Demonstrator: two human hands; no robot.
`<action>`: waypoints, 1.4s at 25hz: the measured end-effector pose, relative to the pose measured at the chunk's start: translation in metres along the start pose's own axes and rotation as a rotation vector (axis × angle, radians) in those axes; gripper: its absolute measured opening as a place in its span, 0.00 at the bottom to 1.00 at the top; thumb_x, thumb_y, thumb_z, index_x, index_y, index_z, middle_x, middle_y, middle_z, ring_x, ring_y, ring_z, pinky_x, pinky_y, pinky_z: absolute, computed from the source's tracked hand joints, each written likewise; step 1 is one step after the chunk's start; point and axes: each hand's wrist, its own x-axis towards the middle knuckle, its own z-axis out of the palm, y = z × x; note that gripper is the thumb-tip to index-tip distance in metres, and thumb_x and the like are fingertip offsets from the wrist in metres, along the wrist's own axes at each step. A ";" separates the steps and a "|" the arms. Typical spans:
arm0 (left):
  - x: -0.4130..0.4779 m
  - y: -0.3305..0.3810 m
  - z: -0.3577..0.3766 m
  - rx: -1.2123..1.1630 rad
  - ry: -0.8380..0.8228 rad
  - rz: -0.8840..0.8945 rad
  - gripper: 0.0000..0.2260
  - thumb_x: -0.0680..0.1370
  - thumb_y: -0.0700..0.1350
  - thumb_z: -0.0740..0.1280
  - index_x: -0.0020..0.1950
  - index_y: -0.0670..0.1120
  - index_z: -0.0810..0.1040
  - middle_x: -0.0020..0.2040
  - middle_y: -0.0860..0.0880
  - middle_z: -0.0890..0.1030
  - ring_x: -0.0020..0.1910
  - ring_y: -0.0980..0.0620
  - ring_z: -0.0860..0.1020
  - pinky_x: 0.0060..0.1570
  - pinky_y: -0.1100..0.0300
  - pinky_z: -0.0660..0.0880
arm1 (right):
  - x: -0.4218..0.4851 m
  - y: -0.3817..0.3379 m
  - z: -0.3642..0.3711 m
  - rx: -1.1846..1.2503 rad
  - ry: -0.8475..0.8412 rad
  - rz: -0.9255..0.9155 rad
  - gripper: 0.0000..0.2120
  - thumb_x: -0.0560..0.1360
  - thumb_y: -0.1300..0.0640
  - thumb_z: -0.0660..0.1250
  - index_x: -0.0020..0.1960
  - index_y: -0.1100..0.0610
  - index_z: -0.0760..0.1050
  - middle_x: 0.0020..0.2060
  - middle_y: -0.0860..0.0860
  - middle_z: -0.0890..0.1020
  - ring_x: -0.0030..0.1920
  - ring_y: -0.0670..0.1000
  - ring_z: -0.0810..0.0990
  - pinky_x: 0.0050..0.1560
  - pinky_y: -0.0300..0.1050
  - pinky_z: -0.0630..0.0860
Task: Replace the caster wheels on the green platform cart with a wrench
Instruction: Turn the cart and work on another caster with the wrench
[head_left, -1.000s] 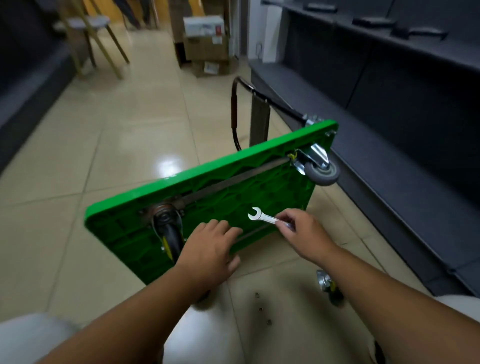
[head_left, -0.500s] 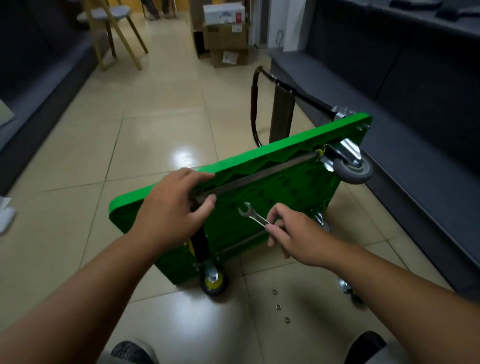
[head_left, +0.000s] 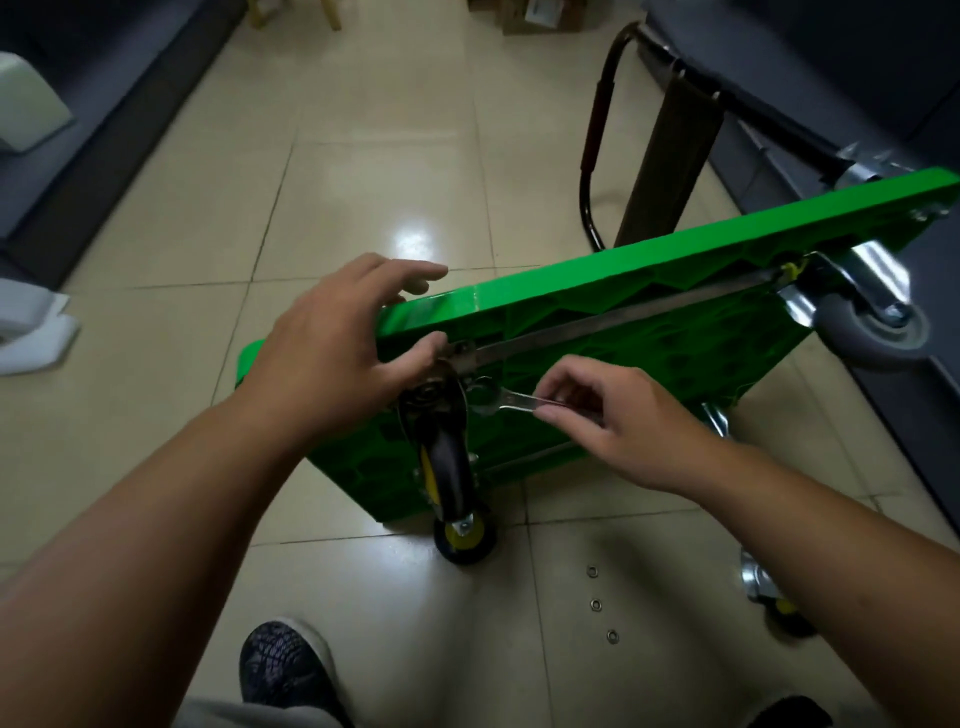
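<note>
The green platform cart (head_left: 571, 291) stands tipped on its long edge with its ribbed underside facing me. My left hand (head_left: 332, 358) holds its upper edge, fingers over the top and thumb on the underside, just above a black caster with a yellow hub (head_left: 449, 467). My right hand (head_left: 618, 421) pinches a small silver wrench (head_left: 506, 402), whose open end sits at that caster's mounting plate. A grey caster (head_left: 872, 327) is at the upper right corner. Another black and yellow wheel (head_left: 465, 540) touches the floor below.
Three small washers or nuts (head_left: 596, 604) lie on the tiled floor. A loose caster (head_left: 769, 592) lies beside my right forearm. The cart's folded handle (head_left: 595, 135) juts out behind. Dark benches (head_left: 831, 78) line both sides. My shoe (head_left: 283, 670) is near the bottom.
My left hand went from the underside up to the cart's top edge. My right hand brought the wrench left, up to the black caster's plate. My view tilted downward.
</note>
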 end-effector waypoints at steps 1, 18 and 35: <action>0.001 -0.001 0.002 0.011 -0.010 0.002 0.25 0.75 0.59 0.68 0.72 0.62 0.71 0.62 0.58 0.76 0.57 0.55 0.76 0.53 0.48 0.78 | 0.001 0.005 -0.001 -0.013 0.005 -0.013 0.04 0.78 0.49 0.70 0.52 0.46 0.77 0.39 0.43 0.81 0.40 0.46 0.80 0.41 0.56 0.79; 0.000 -0.002 0.013 0.255 0.047 0.091 0.29 0.76 0.51 0.72 0.76 0.64 0.68 0.62 0.58 0.79 0.54 0.50 0.79 0.40 0.59 0.65 | 0.015 0.022 0.033 0.062 0.065 0.006 0.03 0.79 0.48 0.69 0.50 0.45 0.76 0.40 0.40 0.79 0.41 0.47 0.79 0.41 0.57 0.79; 0.000 -0.004 0.018 0.284 0.065 0.108 0.28 0.77 0.52 0.69 0.76 0.63 0.66 0.63 0.57 0.79 0.54 0.48 0.79 0.41 0.57 0.68 | 0.030 0.027 0.106 0.383 0.047 0.258 0.13 0.83 0.51 0.62 0.42 0.50 0.79 0.30 0.39 0.79 0.34 0.41 0.77 0.37 0.42 0.70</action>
